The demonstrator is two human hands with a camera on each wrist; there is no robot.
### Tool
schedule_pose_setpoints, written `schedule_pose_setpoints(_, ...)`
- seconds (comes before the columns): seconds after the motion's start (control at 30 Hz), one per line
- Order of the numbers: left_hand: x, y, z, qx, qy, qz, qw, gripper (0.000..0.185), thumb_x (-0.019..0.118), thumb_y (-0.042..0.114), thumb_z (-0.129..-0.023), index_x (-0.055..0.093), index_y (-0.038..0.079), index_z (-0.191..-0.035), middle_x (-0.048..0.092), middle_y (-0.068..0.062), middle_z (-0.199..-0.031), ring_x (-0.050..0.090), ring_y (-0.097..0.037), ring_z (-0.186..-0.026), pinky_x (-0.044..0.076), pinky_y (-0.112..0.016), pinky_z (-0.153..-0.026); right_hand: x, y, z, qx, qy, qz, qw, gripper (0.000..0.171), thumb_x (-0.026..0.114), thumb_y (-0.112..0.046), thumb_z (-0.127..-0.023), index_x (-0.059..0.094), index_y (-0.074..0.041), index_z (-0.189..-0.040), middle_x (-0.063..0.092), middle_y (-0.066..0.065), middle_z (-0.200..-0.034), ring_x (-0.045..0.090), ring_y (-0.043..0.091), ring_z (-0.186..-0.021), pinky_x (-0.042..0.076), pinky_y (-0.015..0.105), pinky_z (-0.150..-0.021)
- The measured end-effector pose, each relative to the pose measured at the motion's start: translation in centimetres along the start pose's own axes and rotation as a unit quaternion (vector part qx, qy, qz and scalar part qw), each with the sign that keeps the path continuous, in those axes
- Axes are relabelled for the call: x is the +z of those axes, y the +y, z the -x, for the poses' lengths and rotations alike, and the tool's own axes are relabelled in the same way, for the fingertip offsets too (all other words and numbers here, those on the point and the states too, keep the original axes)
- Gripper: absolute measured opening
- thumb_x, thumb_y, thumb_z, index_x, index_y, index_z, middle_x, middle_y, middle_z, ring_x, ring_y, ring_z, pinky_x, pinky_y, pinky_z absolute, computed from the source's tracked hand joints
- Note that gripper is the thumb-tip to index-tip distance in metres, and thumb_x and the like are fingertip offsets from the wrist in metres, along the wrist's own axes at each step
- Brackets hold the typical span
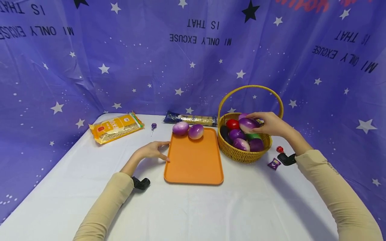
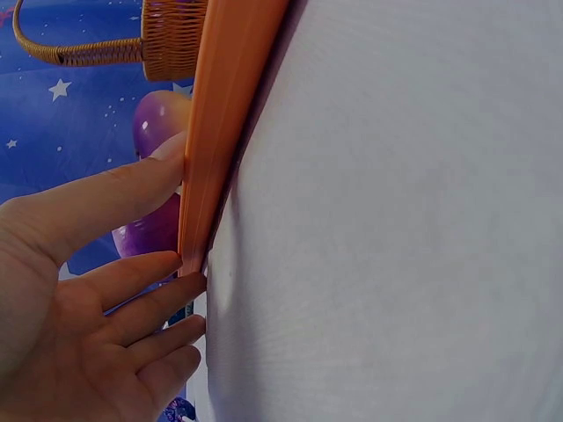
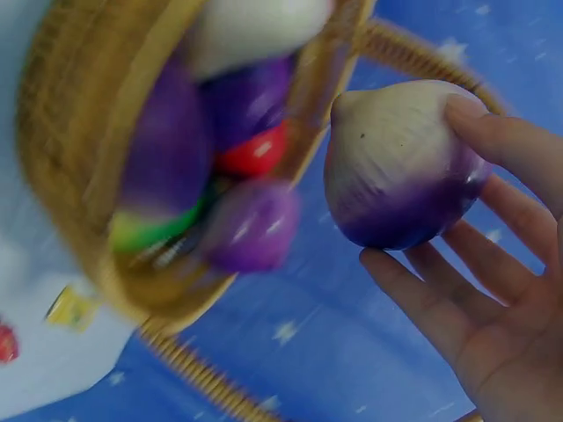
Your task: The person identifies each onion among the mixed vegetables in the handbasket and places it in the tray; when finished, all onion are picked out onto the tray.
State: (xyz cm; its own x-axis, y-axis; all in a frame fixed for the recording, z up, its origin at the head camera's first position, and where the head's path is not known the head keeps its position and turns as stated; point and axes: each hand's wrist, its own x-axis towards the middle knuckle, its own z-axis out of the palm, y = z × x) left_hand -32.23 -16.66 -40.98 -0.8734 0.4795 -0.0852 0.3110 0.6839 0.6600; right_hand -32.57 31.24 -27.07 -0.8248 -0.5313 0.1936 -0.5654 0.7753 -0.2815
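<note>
My right hand point(image 1: 271, 124) holds a purple-and-white onion point(image 3: 400, 167) between thumb and fingers, just above the wicker basket point(image 1: 238, 156). In the basket lie several more purple-and-white onions point(image 1: 241, 144), a round red vegetable point(image 1: 232, 124), a dark eggplant point(image 1: 225, 134) and something green point(image 1: 252, 136). My left hand point(image 1: 150, 150) touches the left edge of the orange tray point(image 1: 193, 160), its thumb and fingers spread along the rim. Two purple-and-white onions, one on the left point(image 1: 181, 128) and one on the right point(image 1: 196, 131), sit at the tray's far end.
A yellow bag of noodles point(image 1: 117, 128) lies at the back left, with a small purple lollipop point(image 1: 153, 126) beside it. Behind the tray is a long pasta packet point(image 1: 193, 119). A red candy point(image 1: 279, 149) and a purple candy point(image 1: 274, 163) lie right of the basket.
</note>
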Motion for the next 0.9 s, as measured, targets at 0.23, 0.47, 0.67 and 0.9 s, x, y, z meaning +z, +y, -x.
schedule_pose_setpoints(0.23, 0.0, -0.2, 0.1, -0.001, 0.000, 0.002, 1.0000, 0.089, 0.083, 0.033, -0.074, 0.040, 0.004, -0.146, 0.043, -0.020, -0.145, 0.034, -0.040, -0.136, 0.025, -0.054, -0.112, 2.4, -4.7, 0.1, -0.073, 0.028, -0.027, 0.997, 0.056, 0.081, -0.021, -0.079, 0.060, -0.007, -0.130, 0.064, 0.011, -0.121, 0.062, 0.029, -0.103, 0.054, 0.047, -0.084)
schedule_pose_setpoints(0.47, 0.1, -0.2, 0.1, 0.001, -0.001, 0.005, 1.0000, 0.088, 0.083, 0.032, -0.074, 0.040, 0.004, -0.146, 0.043, -0.020, -0.145, 0.033, -0.039, -0.136, 0.024, -0.053, -0.113, 6.6, -7.9, -1.8, -0.116, 0.038, -0.079, 0.989, 0.056, 0.081, -0.023, -0.080, 0.060, -0.011, -0.130, 0.064, 0.004, -0.121, 0.060, 0.021, -0.109, 0.053, 0.040, -0.090)
schedule_pose_setpoints(0.67, 0.0, -0.1, -0.1, 0.004, 0.000, 0.002, 1.0000, 0.089, 0.083, 0.033, -0.074, 0.041, 0.004, -0.146, 0.044, -0.019, -0.144, 0.034, -0.039, -0.136, 0.026, -0.053, -0.112, 10.5, -10.0, -5.0, -0.143, 0.031, -0.115, 0.983, 0.056, 0.081, -0.020, -0.080, 0.060, -0.010, -0.131, 0.062, 0.005, -0.126, 0.058, 0.021, -0.113, 0.055, 0.037, -0.087)
schedule_pose_setpoints(0.9, 0.0, -0.2, -0.1, 0.006, 0.002, -0.004, 1.0000, 0.088, 0.083, 0.034, -0.074, 0.041, 0.003, -0.145, 0.045, -0.020, -0.144, 0.035, -0.040, -0.135, 0.026, -0.052, -0.112, 14.2, -11.4, -9.2, -0.155, -0.013, -0.098, 0.983, 0.050, 0.081, -0.019, -0.079, 0.064, -0.011, -0.126, 0.064, 0.005, -0.119, 0.060, 0.020, -0.102, 0.055, 0.037, -0.086)
